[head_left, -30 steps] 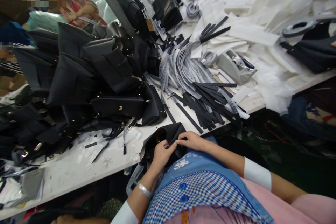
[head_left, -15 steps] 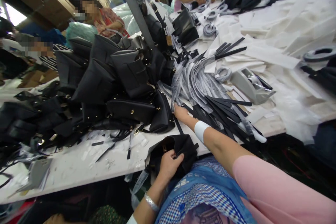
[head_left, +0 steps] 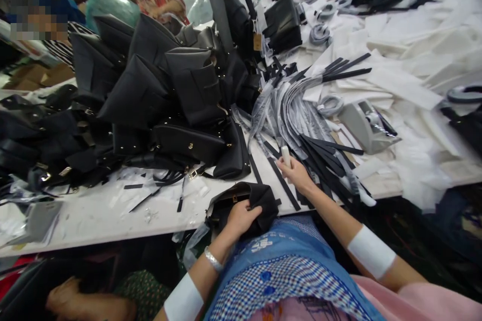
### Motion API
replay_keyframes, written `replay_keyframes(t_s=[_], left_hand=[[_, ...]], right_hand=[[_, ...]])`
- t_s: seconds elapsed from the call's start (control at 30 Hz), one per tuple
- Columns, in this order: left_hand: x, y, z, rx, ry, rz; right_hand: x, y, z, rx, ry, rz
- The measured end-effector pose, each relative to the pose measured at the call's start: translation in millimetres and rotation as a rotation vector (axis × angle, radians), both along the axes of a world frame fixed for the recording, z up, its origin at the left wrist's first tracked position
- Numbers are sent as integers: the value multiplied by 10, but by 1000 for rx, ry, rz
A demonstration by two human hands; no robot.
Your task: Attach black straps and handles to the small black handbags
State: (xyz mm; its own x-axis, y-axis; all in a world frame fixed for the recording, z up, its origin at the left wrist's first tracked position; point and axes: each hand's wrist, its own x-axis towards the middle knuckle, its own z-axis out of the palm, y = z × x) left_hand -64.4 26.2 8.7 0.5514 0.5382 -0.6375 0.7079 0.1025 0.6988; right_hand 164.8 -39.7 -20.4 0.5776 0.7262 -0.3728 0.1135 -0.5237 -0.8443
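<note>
My left hand [head_left: 241, 216] is closed on the rim of a small black bag [head_left: 263, 199] that rests at the near table edge against my blue apron. My right hand [head_left: 297, 173] is just right of it, fingers pinched on the end of a wrapped strap [head_left: 285, 153] that it pulls from a fanned heap of black and plastic-wrapped straps [head_left: 301, 120]. Both wrists wear white cuffs.
A large pile of black handbags [head_left: 158, 95] fills the left of the white table [head_left: 94, 220]. A grey tape dispenser [head_left: 363, 128] and white foam sheets [head_left: 406, 60] lie to the right. A grey post [head_left: 216, 0] rises at the back. Other people work at the far side.
My right hand, which had reached out to the strap heap, has drawn back toward me with a strap end in its fingers. My left hand stays on the bag.
</note>
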Motion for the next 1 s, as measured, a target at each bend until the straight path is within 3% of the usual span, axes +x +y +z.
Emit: replay_keyframes(t_s=[0.07, 0.13, 0.3, 0.57, 0.8, 1.0], left_hand=[[-1, 0, 12, -6, -7, -6], [-6, -11, 21, 5, -5, -12], [-9, -49, 35, 34, 14, -12], [-60, -45, 96, -52, -77, -16], [-85, -81, 83, 16, -40, -21], [-97, -96, 46, 70, -14, -35]], right_hand=[[-243, -310, 162, 114, 221, -49], [-490, -519, 297, 125, 343, -2], [-872, -654, 416, 63, 270, 52], [-951, -676, 369, 33, 305, 27], [-977, -729, 442, 41, 262, 22], [-1022, -781, 465, 54, 171, 99]])
